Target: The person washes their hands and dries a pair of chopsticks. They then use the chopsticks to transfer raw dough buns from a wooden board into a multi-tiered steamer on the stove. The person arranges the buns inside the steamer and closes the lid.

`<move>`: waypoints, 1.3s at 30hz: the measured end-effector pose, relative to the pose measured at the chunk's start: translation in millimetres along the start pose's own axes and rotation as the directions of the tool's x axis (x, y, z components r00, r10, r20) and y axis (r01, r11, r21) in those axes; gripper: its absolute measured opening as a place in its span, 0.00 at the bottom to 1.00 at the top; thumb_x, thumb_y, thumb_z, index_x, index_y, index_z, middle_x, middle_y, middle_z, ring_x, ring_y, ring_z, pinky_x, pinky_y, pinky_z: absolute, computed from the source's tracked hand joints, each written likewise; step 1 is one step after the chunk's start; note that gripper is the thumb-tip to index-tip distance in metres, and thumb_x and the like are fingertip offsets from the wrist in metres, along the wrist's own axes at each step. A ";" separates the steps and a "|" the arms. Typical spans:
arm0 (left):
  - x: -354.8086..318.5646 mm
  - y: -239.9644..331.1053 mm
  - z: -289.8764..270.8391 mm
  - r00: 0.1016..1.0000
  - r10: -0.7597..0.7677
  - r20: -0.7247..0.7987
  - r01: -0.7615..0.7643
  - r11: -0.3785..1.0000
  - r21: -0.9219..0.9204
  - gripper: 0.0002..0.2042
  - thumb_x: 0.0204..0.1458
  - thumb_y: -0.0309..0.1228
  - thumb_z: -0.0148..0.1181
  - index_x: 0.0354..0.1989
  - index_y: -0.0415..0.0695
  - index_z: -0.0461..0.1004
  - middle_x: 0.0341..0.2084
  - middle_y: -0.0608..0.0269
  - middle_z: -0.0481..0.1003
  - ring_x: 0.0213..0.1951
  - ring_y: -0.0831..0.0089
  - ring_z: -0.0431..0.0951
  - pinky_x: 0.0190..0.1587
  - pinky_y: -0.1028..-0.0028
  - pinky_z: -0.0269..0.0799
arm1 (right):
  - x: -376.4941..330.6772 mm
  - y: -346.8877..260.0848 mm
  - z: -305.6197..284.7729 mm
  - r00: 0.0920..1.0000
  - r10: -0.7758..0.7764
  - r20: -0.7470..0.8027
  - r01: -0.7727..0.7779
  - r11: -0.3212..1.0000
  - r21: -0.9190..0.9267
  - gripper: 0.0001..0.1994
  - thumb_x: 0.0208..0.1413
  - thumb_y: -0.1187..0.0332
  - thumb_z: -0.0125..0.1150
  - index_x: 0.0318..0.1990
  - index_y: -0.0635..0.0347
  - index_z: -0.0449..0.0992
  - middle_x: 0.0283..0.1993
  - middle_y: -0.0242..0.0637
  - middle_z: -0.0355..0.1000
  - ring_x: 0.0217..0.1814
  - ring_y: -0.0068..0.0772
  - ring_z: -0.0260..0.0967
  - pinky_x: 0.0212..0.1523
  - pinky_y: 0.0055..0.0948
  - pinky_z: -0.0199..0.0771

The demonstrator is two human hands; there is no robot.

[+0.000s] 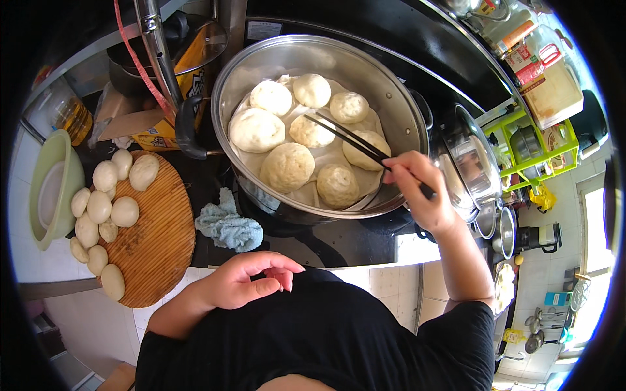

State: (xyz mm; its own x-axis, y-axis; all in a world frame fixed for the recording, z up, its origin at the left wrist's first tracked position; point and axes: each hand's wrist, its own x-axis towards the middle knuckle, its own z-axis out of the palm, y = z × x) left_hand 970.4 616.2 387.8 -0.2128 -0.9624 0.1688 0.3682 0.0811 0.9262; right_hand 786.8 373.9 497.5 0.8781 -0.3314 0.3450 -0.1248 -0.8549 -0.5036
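Your right hand (420,189) is closed around a pair of black chopsticks (355,140), up near their back end. The sticks run long and thin from your hand up and to the left, out over the big steel steamer pot (241,72). Their tips sit close together above the middle of the pot, near one steamed bun (312,131), and I think they are not pinching it, but the view is small there. The other buns lie all around the tips on a white cloth: the biggest one (256,129) is to the left, and a brown-topped one (287,166) is below. So the buns lie to the left of your grip, along the line of the sticks.

Your left hand (248,280) is far from the pot. It rests on your black shirt (326,332), fingers loosely curled, holding nothing. Your right hand is much nearer to the buns.

On the left, raw dough balls (101,208) sit on a round wooden board (156,241). A pale green bowl (65,176) stands beside it. A crumpled blue cloth (228,227) lies in front of the pot.

Behind the board there is a brown cardboard box (120,117) next to a yellow box (189,78) with dark marks. At the top right, jars with red and orange labels (521,45) stand above a bright green rack (561,146)
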 end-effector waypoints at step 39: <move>-11.0 1.0 -9.5 1.000 0.007 -0.008 -0.007 0.999 0.048 0.15 0.54 0.29 0.49 0.50 0.39 0.65 0.33 0.63 0.69 0.37 0.78 0.69 0.42 0.78 0.65 | 71.1 -4.4 29.4 0.994 -0.044 -0.101 0.065 0.975 0.214 0.05 0.55 0.75 0.48 0.33 0.66 0.70 0.28 0.38 0.69 0.30 0.27 0.67 0.31 0.23 0.66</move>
State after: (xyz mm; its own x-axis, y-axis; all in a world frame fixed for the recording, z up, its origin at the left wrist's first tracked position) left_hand 981.7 624.4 383.6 -0.2027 -0.9638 0.1730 0.3258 0.1003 0.9401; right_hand 863.3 365.9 501.0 0.8317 -0.3317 0.4453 0.0347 -0.7693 -0.6379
